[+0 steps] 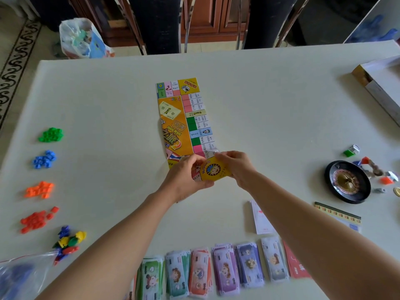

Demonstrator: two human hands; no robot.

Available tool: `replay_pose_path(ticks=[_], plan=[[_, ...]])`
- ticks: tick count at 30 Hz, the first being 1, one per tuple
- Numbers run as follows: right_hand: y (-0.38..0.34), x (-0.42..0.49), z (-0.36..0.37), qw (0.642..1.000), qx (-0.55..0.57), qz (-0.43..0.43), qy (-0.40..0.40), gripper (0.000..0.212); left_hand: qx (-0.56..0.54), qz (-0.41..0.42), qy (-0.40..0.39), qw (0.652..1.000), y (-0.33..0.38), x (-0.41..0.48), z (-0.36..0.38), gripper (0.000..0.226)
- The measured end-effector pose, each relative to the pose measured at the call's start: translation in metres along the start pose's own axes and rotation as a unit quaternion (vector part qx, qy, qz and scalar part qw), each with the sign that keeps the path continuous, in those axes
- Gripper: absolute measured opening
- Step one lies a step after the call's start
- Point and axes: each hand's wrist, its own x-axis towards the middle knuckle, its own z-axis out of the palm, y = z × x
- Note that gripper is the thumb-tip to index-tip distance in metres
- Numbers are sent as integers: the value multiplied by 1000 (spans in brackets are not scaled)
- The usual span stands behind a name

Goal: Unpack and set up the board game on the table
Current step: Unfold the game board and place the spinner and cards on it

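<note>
Near edge of the counter (121, 213): money (216, 271) in a row of stacks, sorted by colour. Pawns (68, 241) heaped at left beside a clear bag (19, 278); cards (262, 219) at right. Houses (44, 159) in four colour piles up the left side. Wheel (347, 181) on the right.

Centre: the board (184, 118) lies as a long narrow strip running away from the person, folded lengthwise, far end flat on the counter. The near end is doubled back and lifted. Left hand (186, 176) grips that fold from the left, fingers curled round it. Right hand (236, 167) pinches its upper right edge between thumb and fingers.

Far right: box (381, 87), open, at the counter edge.

Step in hand, as it reads: unfolding the board. Pieces and money look sorted, so the board is probably the main item left. Next move: pull the near flap toward the person and flatten it, then open the strip sideways. Can't tell which side the hinge is on. That needs room: the money row sits near the flap's landing spot and may get covered or shoved.
</note>
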Motion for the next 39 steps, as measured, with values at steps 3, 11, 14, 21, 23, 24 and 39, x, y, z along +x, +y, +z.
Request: replay_pose_path(ticks=[3, 11, 14, 21, 23, 24, 39], plan=[[-5, 1, -3, 999, -34, 31, -23, 37, -9, 5, 2, 1000, -3, -3, 2, 62], [-13, 3, 13, 963, -244, -84, 74, 21, 126, 32, 89, 988, -17, -6, 1, 86], [-20, -2, 20, 993, -92, -66, 26, 14, 175, -57, 180, 966, -23, -12, 1, 116], [-27, -4, 24, 992, 116, -24, -45, 14, -126, -296, 290, 901, -26, -21, 5, 115], [-29, -5, 26, 988, 145, -16, -45, 17, -317, -374, 218, 844, -25, -19, 5, 96], [-30, -6, 26, 987, 153, -15, -46, 18, -394, -402, 148, 813, -20, -21, 4, 81], [-59, -6, 6, 983, 135, -121, 36, 16, -467, -197, 186, 842, 25, 12, -6, 23]])
